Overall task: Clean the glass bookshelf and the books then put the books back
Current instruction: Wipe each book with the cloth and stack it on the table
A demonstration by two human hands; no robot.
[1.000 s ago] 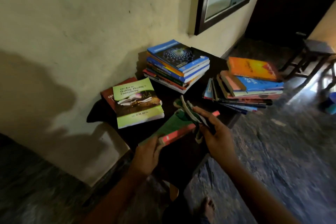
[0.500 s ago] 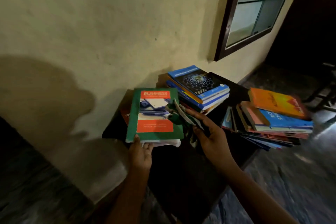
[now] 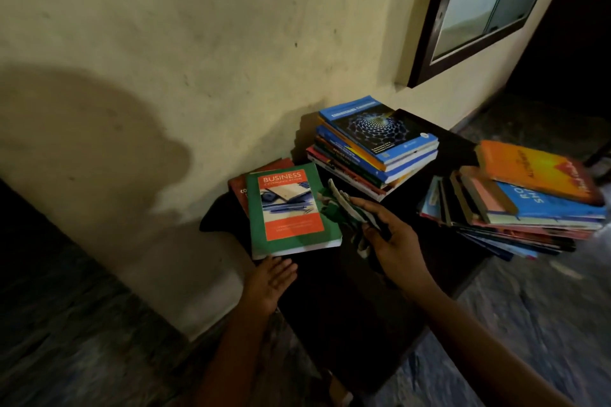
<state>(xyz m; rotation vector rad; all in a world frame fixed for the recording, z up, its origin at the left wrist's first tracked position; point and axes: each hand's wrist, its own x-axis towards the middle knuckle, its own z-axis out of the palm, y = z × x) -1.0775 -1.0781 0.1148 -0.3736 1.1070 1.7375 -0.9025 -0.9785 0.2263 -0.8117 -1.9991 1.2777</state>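
While the right hand [image 3: 393, 235] grips a cloth [image 3: 344, 208], the left hand [image 3: 272, 281] lies open by a green book [image 3: 291, 210].
The green book rests cover-up on a red book [image 3: 238, 187] at the left of the dark surface [image 3: 347, 301], beside the wall. The left hand's fingers are straight, their tips at the book's near edge; actual contact cannot be told. The right hand's fingers curl round the green-and-white cloth, just right of the book. Farther back stands a blue-topped stack [image 3: 373, 142]; at the right, an orange-topped stack [image 3: 522, 205] slumps.
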